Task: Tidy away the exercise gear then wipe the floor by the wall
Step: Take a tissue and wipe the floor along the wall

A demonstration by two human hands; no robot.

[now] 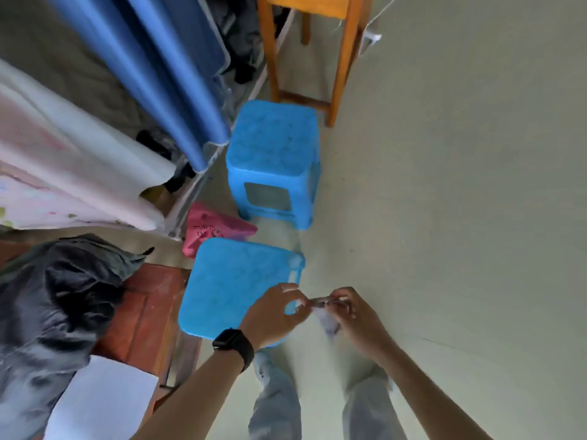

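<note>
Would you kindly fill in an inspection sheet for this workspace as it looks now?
Surface: pale floor, smooth.
Job's things: small item, too blurred to identify; pink cloth on the floor by the near stool.
Clutter: near stool and far stool, both blue; dark clothing and paper on a wooden table.
Hands: left hand and right hand both pinch the small item.
Cables: nothing seen.
Surroundings: wooden chair beyond the far stool; blue mats, perhaps, at the left.

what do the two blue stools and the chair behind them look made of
Far blue stool and near blue stool: likely moulded plastic, matte, textured tops, uniform colour. Chair: seemingly wood with an orange-brown varnish, square legs joined by a rail.
</note>
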